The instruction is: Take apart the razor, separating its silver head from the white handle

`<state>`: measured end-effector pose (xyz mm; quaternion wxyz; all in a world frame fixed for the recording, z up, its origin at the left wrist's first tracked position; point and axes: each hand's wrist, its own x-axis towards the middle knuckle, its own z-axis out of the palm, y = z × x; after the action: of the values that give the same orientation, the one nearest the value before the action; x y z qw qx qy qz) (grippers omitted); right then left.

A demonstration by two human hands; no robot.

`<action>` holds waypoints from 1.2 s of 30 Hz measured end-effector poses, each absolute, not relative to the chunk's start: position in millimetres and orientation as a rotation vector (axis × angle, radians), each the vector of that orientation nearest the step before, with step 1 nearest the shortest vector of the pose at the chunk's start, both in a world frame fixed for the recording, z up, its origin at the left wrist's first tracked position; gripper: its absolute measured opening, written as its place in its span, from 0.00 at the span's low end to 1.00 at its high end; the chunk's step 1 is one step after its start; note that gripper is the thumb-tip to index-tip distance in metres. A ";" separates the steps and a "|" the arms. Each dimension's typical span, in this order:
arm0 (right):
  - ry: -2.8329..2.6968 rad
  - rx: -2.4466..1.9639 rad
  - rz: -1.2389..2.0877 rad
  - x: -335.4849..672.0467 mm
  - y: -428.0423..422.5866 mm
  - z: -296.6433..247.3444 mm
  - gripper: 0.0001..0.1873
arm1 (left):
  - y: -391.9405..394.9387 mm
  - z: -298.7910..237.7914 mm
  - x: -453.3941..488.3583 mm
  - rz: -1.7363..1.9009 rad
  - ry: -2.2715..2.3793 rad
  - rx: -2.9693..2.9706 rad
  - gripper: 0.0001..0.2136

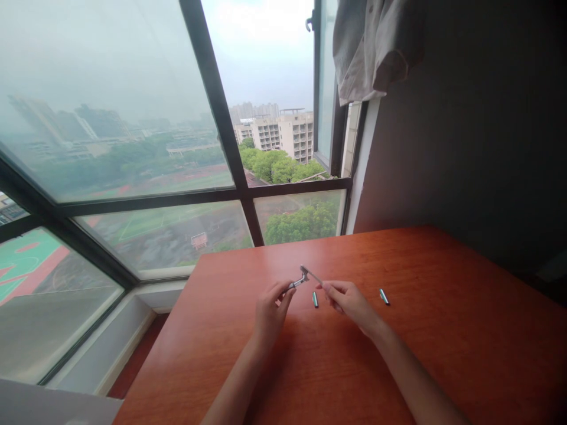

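My left hand [271, 310] is closed in a pinch on a silver razor handle [298, 283], whose head end points up and to the right. In my closed right hand [348, 300] is a thin grey stick-like tool [315, 276]; its exact kind is too small to make out. The tool's far tip meets the razor's head end, or lies just in front of it. A green-and-black razor cartridge [315, 299] rests on the table between my hands. Farther right lies a second razor cartridge [384, 296], apart from my right hand.
Both hands are above a reddish-brown wooden table [186, 348]. Beyond its far edge stand dark-framed windows [241, 192], one pane swung open. A light cloth garment [370, 53] hangs at upper right, beside a dark wall [465, 130].
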<state>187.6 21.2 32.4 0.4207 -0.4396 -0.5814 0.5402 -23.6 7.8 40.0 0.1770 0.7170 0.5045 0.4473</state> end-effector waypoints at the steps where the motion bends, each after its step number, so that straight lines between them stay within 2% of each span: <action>1: -1.541 -1.140 1.218 190.7 22.3 32.5 0.24 | 8.0 40.2 -24.1 1.250 1.450 2.061 0.09; 5: -1.794 -1.193 0.788 200.7 24.0 36.7 0.19 | 7.8 40.0 -25.1 1.196 1.560 2.161 0.08; 13: -1.975 -1.313 0.386 205.9 23.8 36.3 0.14 | 5.7 40.4 -24.6 1.161 1.607 2.298 0.08; 36: -2.092 -1.252 0.397 212.3 23.1 39.1 0.15 | 10.8 33.2 -29.9 1.043 1.745 2.492 0.07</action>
<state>212.3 23.1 39.1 0.3296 -0.4784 -0.7997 0.1516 -29.9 10.8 33.2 -0.0374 0.7743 0.5423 0.3240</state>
